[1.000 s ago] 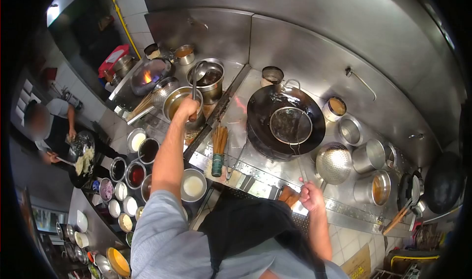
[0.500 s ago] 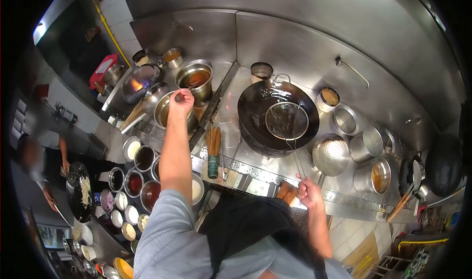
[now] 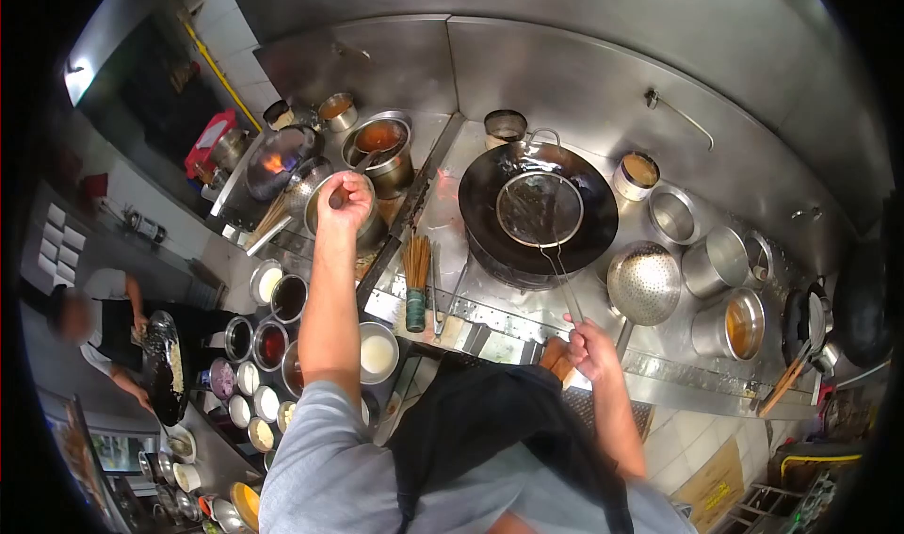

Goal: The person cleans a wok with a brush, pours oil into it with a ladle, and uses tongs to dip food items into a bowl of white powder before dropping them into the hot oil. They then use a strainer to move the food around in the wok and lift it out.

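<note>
My left hand (image 3: 345, 200) is closed around the handle of a ladle (image 3: 362, 165), above a metal pot of liquid at the left of the range. The ladle reaches back to a taller pot (image 3: 403, 169) of reddish-brown liquid; whether its bowl sits in or above that liquid is unclear. Low on the right, my right hand (image 3: 593, 349) grips the handle of a round wire-mesh strainer (image 3: 540, 210). Its mesh is over the dark wok (image 3: 603, 228), and no food shows in it.
A bamboo brush (image 3: 416, 284) lies between the burners. A perforated skimmer (image 3: 644, 283) and several metal pots (image 3: 714, 261) stand right of the wok. Flame shows by another wok (image 3: 273, 162). Sauce bowls (image 3: 271, 346) line the left. A co-worker tips a food-filled wok (image 3: 165, 369) farther left.
The strainer has shifted slightly left and back over the wok. My left hand has drawn a little toward me with the ladle. The co-worker's wok is tipped more steeply. The view has shifted slightly.
</note>
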### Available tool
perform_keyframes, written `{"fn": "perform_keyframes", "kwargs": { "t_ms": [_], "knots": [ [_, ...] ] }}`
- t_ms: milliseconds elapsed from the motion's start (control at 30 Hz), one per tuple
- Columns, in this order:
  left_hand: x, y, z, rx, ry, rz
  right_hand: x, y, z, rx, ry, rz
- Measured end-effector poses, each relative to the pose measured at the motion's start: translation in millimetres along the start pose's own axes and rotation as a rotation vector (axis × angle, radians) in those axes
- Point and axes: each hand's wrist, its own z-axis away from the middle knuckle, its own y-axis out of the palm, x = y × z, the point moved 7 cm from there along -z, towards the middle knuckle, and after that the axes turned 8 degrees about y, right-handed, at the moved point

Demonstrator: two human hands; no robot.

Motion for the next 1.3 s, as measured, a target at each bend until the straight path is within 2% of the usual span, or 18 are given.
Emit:
{"fn": "perform_keyframes", "kwargs": {
  "t_ms": [167, 233, 267, 433, 500, 567, 700, 767, 900, 967, 1000, 1067, 1100, 1167, 1233, 1300],
  "knots": [
    [35, 19, 40, -0.025, -0.054, -0.065, 3, 15, -8, 0.034, 0.007, 0.047],
    [65, 27, 62, -0.067, -0.186, -0.056, 2, 20, -12, 0.068, 0.042, 0.036],
    [77, 30, 73, -0.124, -0.189, -0.057, 2, 22, -15, 0.087, 0.039, 0.035],
    [134, 24, 114, -0.15, -0.309, -0.027, 6, 31, -15, 0.11, 0.021, 0.071],
    [155, 19, 126, -0.191, -0.304, -0.1, 7, 32, -14, 0.089, 0.023, 0.099],
    [177, 2, 133, -0.229, -0.386, -0.136, 8, 31, -12, 0.075, 0.021, 0.114],
    [201, -24, 149, -0.33, -0.392, -0.561, 7, 24, -8, 0.07, 0.033, 0.101],
    [205, -38, 154, -0.256, -0.419, -0.775, 5, 16, -6, 0.045, 0.033, 0.094],
    [197, -46, 154, -0.148, -0.428, -0.987, 5, 16, 0, -0.004, 0.033, 0.059],
    [184, -38, 148, -0.033, -0.308, -1.404, 4, 16, 0, -0.005, 0.035, 0.038],
    [180, -37, 146, -0.033, -0.308, -1.403, 4, 17, -1, -0.002, 0.036, 0.022],
    [149, -29, 132, -0.007, -0.137, -1.636, 4, 20, -3, 0.005, 0.029, 0.011],
    [138, -27, 124, -0.017, -0.135, -1.634, 4, 23, -5, 0.013, 0.023, -0.001],
    [103, -18, 101, -0.087, 0.034, -1.639, 3, 26, -5, 0.02, 0.014, -0.004],
    [64, -28, 72, -0.167, 0.119, -1.624, 2, 24, -4, 0.023, 0.003, -0.009],
    [36, 2, 59, -0.287, 0.111, -1.69, 1, 23, -2, 0.055, -0.004, -0.055]
  ]
}}
